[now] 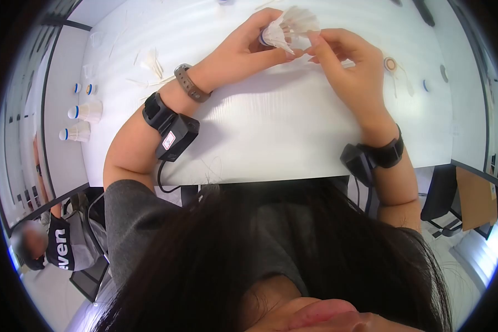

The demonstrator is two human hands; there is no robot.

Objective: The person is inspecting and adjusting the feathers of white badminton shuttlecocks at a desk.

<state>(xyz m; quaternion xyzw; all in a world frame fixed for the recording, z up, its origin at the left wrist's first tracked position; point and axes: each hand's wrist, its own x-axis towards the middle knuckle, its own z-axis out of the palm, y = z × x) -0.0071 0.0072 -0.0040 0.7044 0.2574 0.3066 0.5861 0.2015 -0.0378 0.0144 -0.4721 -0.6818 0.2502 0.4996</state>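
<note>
A white feather shuttlecock (296, 25) with a blue band round its cork is above the far part of the white table. My left hand (246, 47) is closed round its cork end, with the thumb along the near side of the skirt. At the open end of the skirt, my right hand (351, 61) pinches a feather edge between thumb and fingertips. The fingertips of both hands nearly meet there. My left palm and part of the cork are hidden.
Two shuttlecocks (88, 112) lie at the table's left edge, near small blue-rimmed caps (91, 88). Loose feathers (154, 65) lie left of my arm. Right of my hand are a round cork-coloured piece (390, 64) and a blue bit (425, 84). Another person (66, 243) sits at lower left.
</note>
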